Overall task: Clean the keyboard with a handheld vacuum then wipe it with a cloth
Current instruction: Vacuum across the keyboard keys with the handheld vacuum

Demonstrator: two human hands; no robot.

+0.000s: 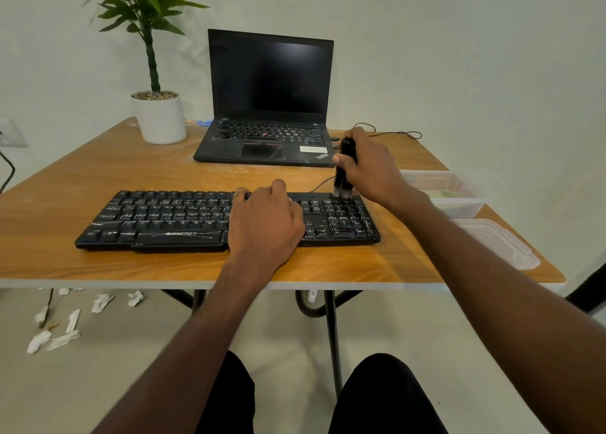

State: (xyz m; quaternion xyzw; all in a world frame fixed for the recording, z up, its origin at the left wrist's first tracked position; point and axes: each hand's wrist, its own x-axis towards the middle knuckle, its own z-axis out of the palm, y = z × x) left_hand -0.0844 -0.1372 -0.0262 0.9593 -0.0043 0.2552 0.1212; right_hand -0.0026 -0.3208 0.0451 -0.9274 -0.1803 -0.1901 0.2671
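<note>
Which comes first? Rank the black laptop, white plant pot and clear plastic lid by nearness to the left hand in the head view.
From the left hand, resting on the keyboard:
1. Black laptop, just behind.
2. White plant pot, back left.
3. Clear plastic lid, far right edge.

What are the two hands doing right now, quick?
Left hand: rests on the keyboard, fingers loosely curled, holding nothing.
Right hand: grips the handheld vacuum, its brush tip on the keys.
</note>
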